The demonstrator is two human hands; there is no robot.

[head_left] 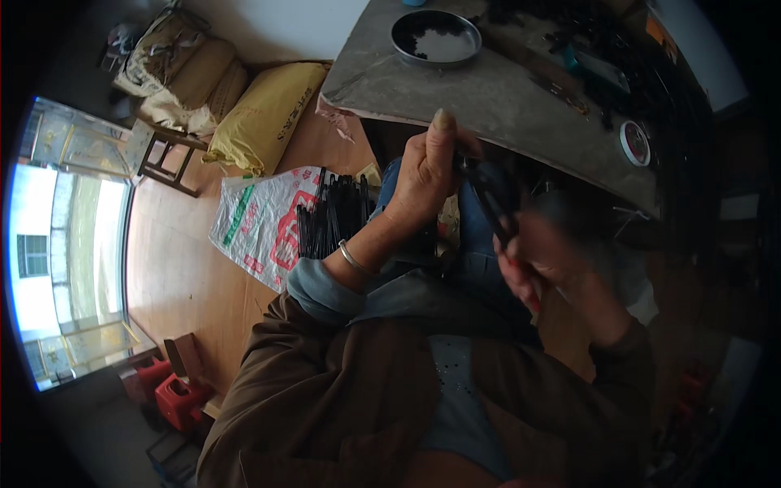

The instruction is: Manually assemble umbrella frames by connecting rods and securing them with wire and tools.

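My left hand (425, 171) is raised near the table's front edge, thumb up and fingers curled round something small and dark that they mostly hide. A bracelet circles that wrist. My right hand (555, 256), smeared by motion, is closed lower and to the right. It grips a long, slim dark tool (488, 203) that slants up to the left hand's fingers; a bit of red shows below the right hand. Whether the tool touches what the left hand holds, I cannot tell. Left of my knees, many thin black strips (332, 215) lie in a pile on a white printed sack (259, 220).
On the grey table (399, 89) stand a metal bowl (436, 37) with small black and white bits, a teal tray (598, 71), a round tin (634, 144) and heaped black parts. A yellow sack (264, 114), wooden stool (167, 159) and red containers (179, 400) are leftward.
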